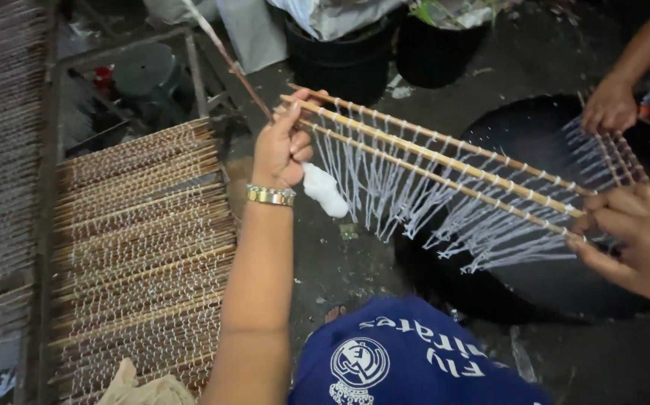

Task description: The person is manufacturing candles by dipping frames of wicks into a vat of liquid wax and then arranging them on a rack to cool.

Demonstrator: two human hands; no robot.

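Three long bamboo sticks (445, 161) lie side by side, and rows of thin pale strings (415, 202) hang from them. My left hand (280, 150), wearing a gold bracelet, grips the sticks' left ends. A white lump (323, 191) hangs just below that hand. My right hand (636, 240) holds the sticks' right ends, fingers curled around them. The sticks hover over a large black basin (535, 127).
Another person's hand (609, 105) at the upper right holds a second set of strung sticks (618, 154). A stack of similar strung sticks (141, 247) lies on a rack at the left. Two black buckets (347, 60) stand at the back. Blue cloth (407, 360) covers my knee.
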